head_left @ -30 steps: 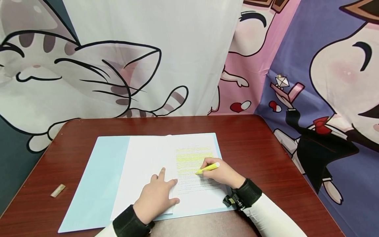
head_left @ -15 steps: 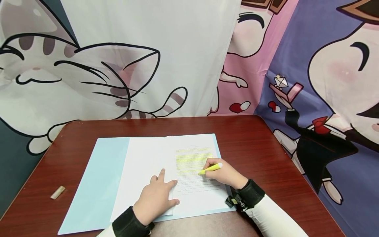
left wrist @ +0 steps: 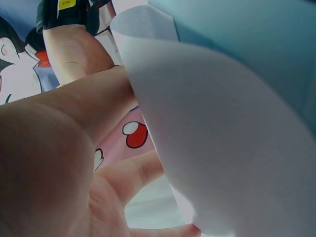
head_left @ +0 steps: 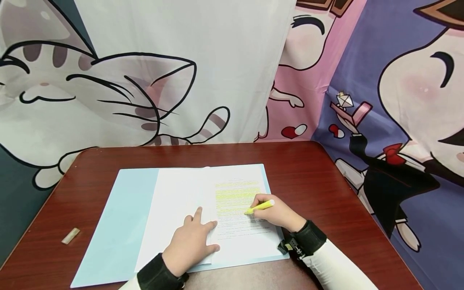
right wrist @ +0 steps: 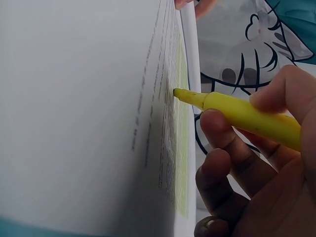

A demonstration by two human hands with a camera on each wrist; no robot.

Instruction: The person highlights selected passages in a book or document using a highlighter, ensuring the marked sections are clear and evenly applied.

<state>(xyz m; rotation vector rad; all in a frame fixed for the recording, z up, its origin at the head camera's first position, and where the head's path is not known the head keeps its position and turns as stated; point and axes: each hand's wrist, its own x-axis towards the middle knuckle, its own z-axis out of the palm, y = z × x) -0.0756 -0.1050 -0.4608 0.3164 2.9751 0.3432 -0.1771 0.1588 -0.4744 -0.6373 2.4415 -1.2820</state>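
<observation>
My right hand (head_left: 277, 211) pinches a yellow highlighter (head_left: 264, 205) between thumb and fingers. In the right wrist view the highlighter's tip (right wrist: 177, 92) meets the printed page at the lines of text. On that printed sheet (head_left: 246, 245) the upper lines carry yellow marking, and the lower ones are plain. My left hand (head_left: 190, 241) rests with spread fingers on the blank left-hand pages (head_left: 177, 189), near the fold. From the left wrist view, the paper's edge (left wrist: 197, 123) curves up beside the left fingers. Beneath the sheets lies an open light-blue folder (head_left: 119, 225).
A small pale block, like an eraser (head_left: 70, 235), lies on the reddish-brown table (head_left: 293, 169) left of the folder. A greyish mat (head_left: 246, 278) shows at the front edge. Cartoon-printed cloths (head_left: 232, 72) hang behind and to the right. Both wrists wear black bands.
My right hand has slid a little to the right along a text line, carrying the highlighter's tip with it. The left hand stays in place on the page.
</observation>
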